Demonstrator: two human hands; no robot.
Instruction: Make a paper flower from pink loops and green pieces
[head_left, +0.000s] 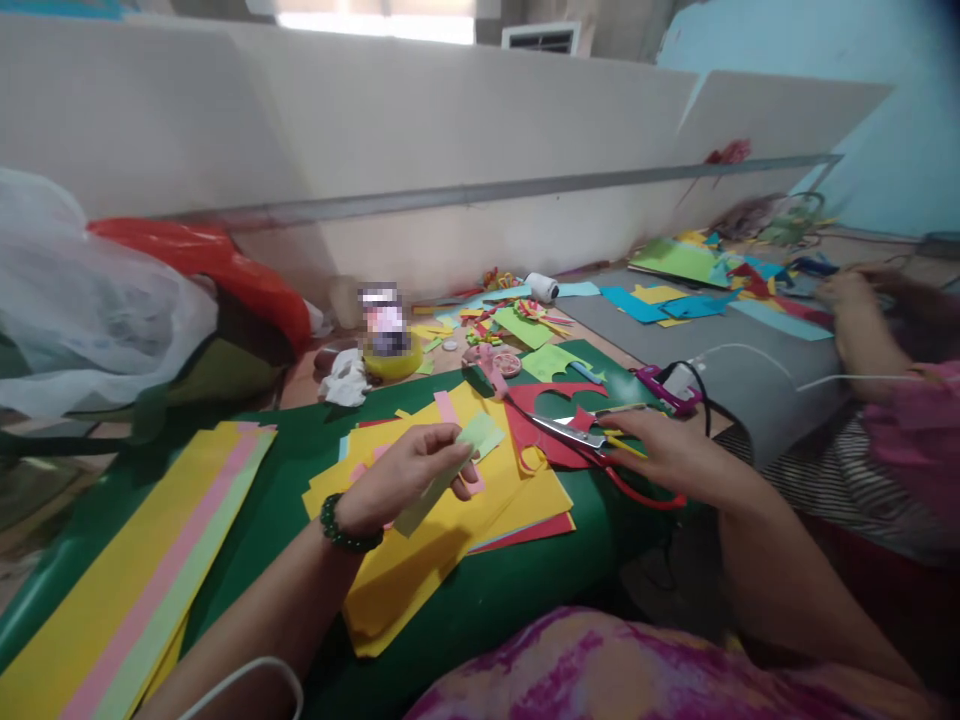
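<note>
My left hand (401, 478) is closed on a pale green paper strip (450, 468), held above a pile of yellow paper sheets (450, 520) on a dark green sheet (285, 500). A dark bead bracelet circles that wrist. My right hand (660, 450) grips red-handled scissors (592, 445), whose metal blades point left over a cut red paper sheet (547, 410). Both hands are about a hand's width apart.
Long yellow, pink and green paper strips (142, 590) lie at the lower left. A white plastic bag (90, 300) and red bag (217, 260) sit left. Paper scraps, a yellow tape roll (394, 362) and white spool (541, 287) lie farther back. Another person's hand (851, 292) works at right.
</note>
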